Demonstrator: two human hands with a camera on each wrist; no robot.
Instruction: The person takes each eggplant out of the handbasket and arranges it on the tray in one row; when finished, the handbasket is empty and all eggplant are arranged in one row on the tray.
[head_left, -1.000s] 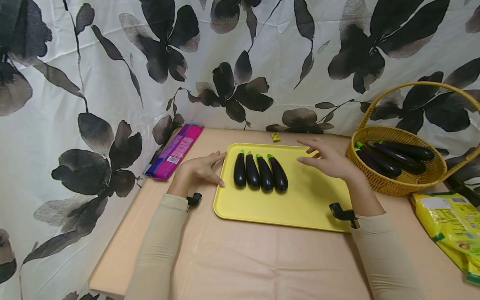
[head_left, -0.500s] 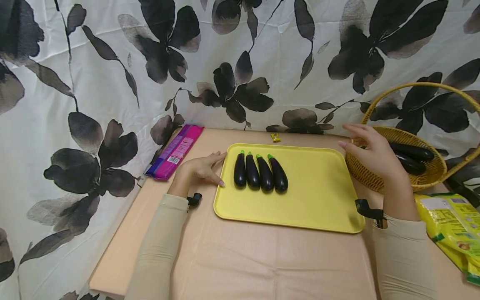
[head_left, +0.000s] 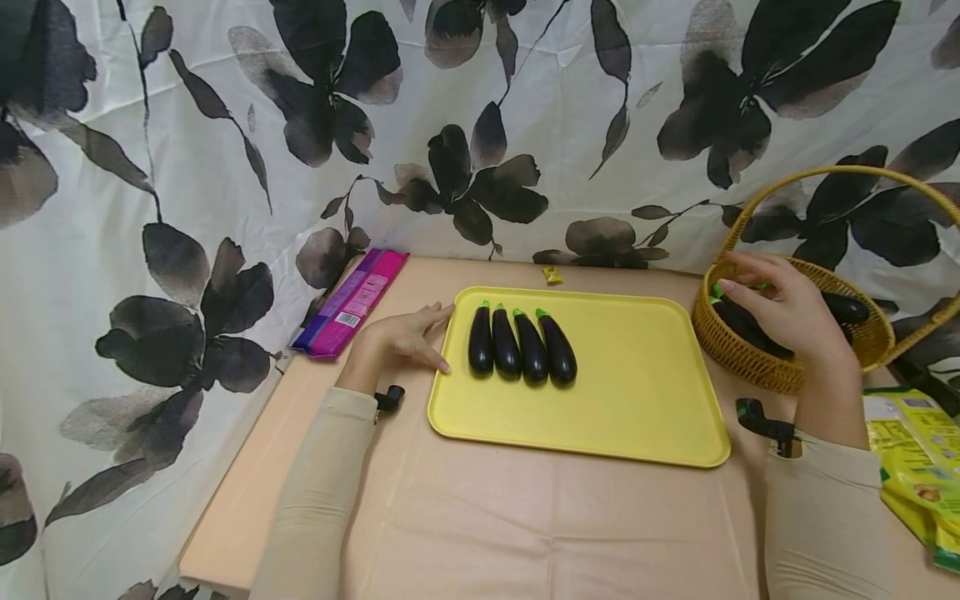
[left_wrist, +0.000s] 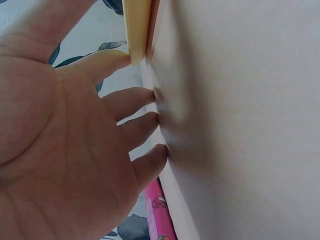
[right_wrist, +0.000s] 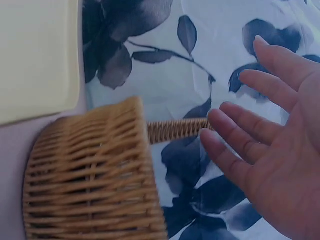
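Observation:
Several dark purple eggplants (head_left: 521, 346) with green tips lie side by side on the left half of a yellow tray (head_left: 637, 383). My left hand (head_left: 405, 337) rests at the tray's left edge, its thumb and index finger at the rim. In the left wrist view, the other fingertips of the left hand (left_wrist: 75, 135) touch the tabletop. My right hand (head_left: 795, 312) is over a wicker basket (head_left: 720, 354) holding more eggplants (head_left: 750, 329). Seen from the right wrist, the fingers of the right hand (right_wrist: 270, 130) are spread and hold nothing, above the basket wall (right_wrist: 95, 175).
A pink and purple packet (head_left: 352, 304) lies left of the tray. Behind the tray is a small yellow wrapped piece (head_left: 552, 275). A yellow-green bag (head_left: 918, 467) lies at the right, in front of the basket. The basket's tall handle (head_left: 840, 170) arches over it. Floral cloth hangs behind.
My right hand has moved right, from above the tray to over the basket of eggplants. The left hand stays at the tray's left edge, and the eggplants on the tray have not moved.

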